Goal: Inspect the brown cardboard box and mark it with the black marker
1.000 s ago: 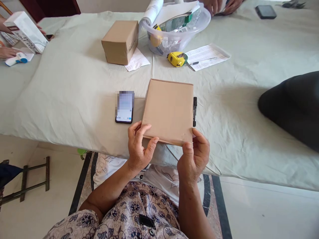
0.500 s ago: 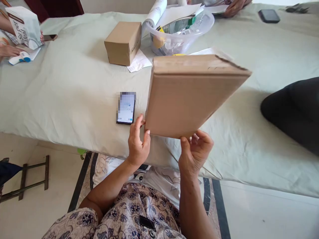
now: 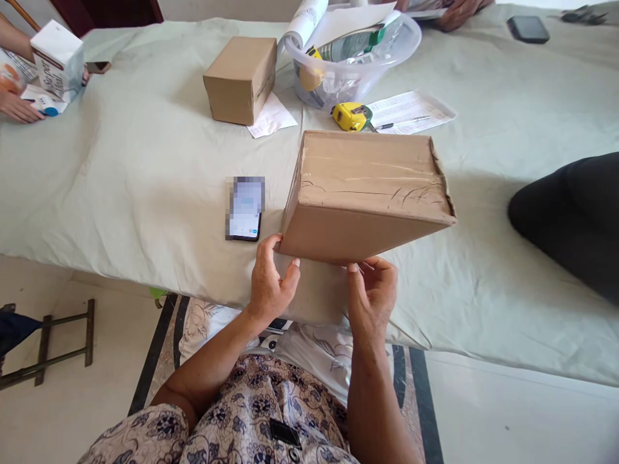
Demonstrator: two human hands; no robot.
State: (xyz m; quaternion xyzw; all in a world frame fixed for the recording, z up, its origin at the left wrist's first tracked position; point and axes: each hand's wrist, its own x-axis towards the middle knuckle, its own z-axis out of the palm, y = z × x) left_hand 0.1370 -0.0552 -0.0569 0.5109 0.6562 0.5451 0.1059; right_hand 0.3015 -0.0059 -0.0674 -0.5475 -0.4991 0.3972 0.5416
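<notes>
- Cardboard box [image 3: 362, 193], flat and brown, is tipped up on its near edge at the front of the table [image 3: 120, 187]; we see a taped face with clear tape bands and some dark pen scribbles, none of which we can read.
- Our left hand [image 3: 271, 283] pinches the box's near left corner, thumb and fingers closed on it.
- Our right hand [image 3: 372, 293] cups the near lower edge from beneath, fingers curled up against the cardboard; so both hands grip the box.
- Phone [image 3: 245, 209] lies flat just left of the box, screen up; its display is blurred, so we read nothing there.
- Smaller cardboard box [image 3: 239, 77] stands further back on the table, resting on a slip of white paper [image 3: 271, 117].
- Clear plastic bowl [image 3: 355, 61] behind it holds a bottle with a green label and rolled papers; print too small to read.
- Yellow tape measure [image 3: 351, 116] sits beside a printed sheet [image 3: 413, 109] with a pen on it; the text is illegible.
- At far left, another person's hand [image 3: 19, 108] rests by a white carton [image 3: 57, 59] with dark lettering that we cannot make out.
- Dark phone [image 3: 528, 29] lies at the far right of the table, near another person's hand [image 3: 457, 11].
</notes>
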